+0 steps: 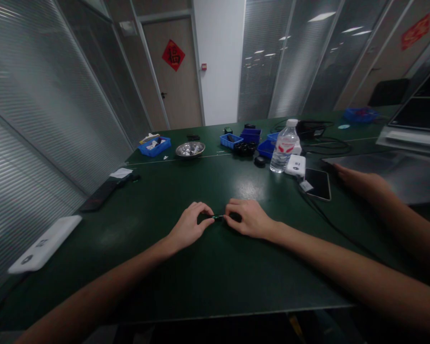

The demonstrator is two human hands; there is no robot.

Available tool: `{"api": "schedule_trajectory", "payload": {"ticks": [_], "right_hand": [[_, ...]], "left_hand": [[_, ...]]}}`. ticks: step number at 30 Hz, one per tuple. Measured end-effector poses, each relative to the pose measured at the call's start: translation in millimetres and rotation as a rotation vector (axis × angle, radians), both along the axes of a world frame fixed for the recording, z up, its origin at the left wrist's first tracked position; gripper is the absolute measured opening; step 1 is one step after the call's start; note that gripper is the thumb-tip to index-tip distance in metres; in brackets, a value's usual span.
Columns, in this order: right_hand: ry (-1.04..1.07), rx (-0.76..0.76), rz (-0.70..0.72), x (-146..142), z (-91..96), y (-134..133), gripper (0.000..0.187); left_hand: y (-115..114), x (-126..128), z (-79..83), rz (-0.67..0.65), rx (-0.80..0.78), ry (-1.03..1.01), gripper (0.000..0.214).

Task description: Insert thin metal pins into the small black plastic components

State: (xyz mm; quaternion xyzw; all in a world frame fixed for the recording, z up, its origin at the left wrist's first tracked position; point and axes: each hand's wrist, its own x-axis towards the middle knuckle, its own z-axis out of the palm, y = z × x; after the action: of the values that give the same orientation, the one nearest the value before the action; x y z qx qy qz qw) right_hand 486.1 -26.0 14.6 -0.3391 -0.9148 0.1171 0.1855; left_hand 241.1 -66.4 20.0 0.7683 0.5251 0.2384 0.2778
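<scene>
My left hand (191,223) pinches the left end of a small thin green piece (218,217), perhaps a little circuit board, between thumb and forefinger. At its other end, where a pale thin tip shows, the fingers of my right hand (249,218) are closed. The piece is held just over the dark green tabletop (186,282), too small to make out in detail. Both wrists are low, close to the table surface.
At the back stand a metal bowl (189,150), blue bins (155,146), and a water bottle (284,145). To the right are a white power bank (295,165), a phone (317,184) and another person's hand (365,184). A white device (46,243) lies left.
</scene>
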Motion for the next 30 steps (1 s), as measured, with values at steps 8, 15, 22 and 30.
{"api": "schedule_trajectory", "payload": {"ticks": [8,15,22,30], "right_hand": [[-0.003,-0.002,0.0,2.3,2.9,-0.5,0.016],[0.012,-0.019,0.011,4.7,1.9,1.0,0.015],[-0.006,0.005,0.008,6.1,0.9,1.9,0.015],[-0.029,0.067,0.046,1.5,2.9,-0.9,0.018]], "left_hand": [[0.4,-1.1,-1.6,-0.008,0.0,0.0,0.019],[0.8,-3.4,-6.0,-0.017,0.025,-0.011,0.019],[1.0,-4.1,-7.0,-0.029,0.036,-0.006,0.019],[1.5,-5.4,-6.2,-0.12,0.082,0.02,0.024]]}}
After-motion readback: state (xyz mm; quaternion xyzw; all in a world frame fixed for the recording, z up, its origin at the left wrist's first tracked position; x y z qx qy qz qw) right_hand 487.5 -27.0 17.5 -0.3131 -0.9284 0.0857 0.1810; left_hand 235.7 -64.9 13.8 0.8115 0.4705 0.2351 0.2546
